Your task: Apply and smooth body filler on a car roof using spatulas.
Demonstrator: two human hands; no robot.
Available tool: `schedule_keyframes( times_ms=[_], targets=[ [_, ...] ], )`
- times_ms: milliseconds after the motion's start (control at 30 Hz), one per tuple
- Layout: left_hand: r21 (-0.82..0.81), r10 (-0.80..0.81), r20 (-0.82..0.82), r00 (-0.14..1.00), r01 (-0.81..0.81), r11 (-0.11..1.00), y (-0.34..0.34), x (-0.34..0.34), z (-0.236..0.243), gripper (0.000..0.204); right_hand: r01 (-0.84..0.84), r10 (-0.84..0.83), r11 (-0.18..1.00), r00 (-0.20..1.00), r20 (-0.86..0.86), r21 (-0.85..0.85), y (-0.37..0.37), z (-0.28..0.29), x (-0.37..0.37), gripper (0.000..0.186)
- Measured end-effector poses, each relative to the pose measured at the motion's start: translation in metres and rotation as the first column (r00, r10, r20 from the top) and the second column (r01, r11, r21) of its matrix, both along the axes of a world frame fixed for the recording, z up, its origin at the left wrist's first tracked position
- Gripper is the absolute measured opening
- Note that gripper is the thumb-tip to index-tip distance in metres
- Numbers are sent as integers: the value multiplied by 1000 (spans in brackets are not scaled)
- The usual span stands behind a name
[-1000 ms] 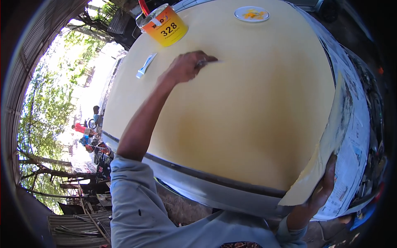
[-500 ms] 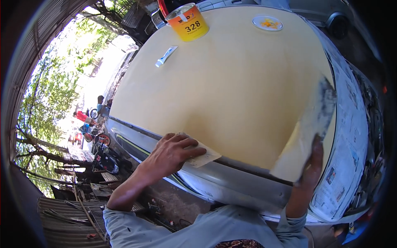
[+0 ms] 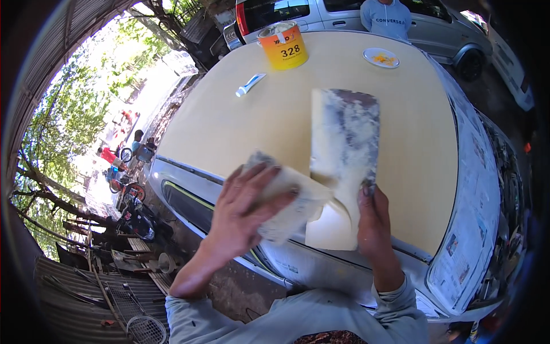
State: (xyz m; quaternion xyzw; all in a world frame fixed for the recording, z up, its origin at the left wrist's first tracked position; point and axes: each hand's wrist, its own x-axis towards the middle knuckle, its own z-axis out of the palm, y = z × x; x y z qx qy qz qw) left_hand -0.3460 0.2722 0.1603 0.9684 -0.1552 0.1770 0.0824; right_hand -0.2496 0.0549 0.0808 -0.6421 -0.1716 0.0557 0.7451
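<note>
My left hand [image 3: 243, 206] grips a putty-smeared flat spreader [image 3: 281, 218] by its upper face, pressed against a cream putty blob on a long board [image 3: 344, 132]. My right hand [image 3: 373, 221] holds that board by its right side near the lower end; its upper half is streaked grey and cream. Both are above the cream-coated car roof [image 3: 424, 143]. Toward the roof's far part are a yellow-orange tin [image 3: 286, 51], a small white tube [image 3: 250, 85] and a white round plate [image 3: 381, 57] with yellow-orange smears.
Paper masking [image 3: 467, 241] covers the right side. Beyond stand a silver vehicle [image 3: 444, 34] and a person [image 3: 385, 20] in a light blue hoodie. At left are people [image 3: 107, 156], parked two-wheelers [image 3: 137, 221], trees and corrugated sheets [image 3: 63, 292].
The board has moved left and upright to in front of me. My left hand has come from the roof edge to the board with its spreader. More of the far vehicle and person shows.
</note>
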Motion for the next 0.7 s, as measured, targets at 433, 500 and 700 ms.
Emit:
schedule_keyframes(
  times_ms=[433,500,700],
  targets=[
    [-68,-223,-106,969,217,974,81,169,-42,66,940,-331,205,329,884,-273,-96,-45,39,45],
    [-222,-52,-205,977,5,975,113,238,-40,45,868,-387,451,402,830,-209,-94,-52,41,70],
    [20,272,-206,940,-274,961,166,396,-63,34,747,-56,-238,628,776,-621,-227,-163,32,74]
  ],
)
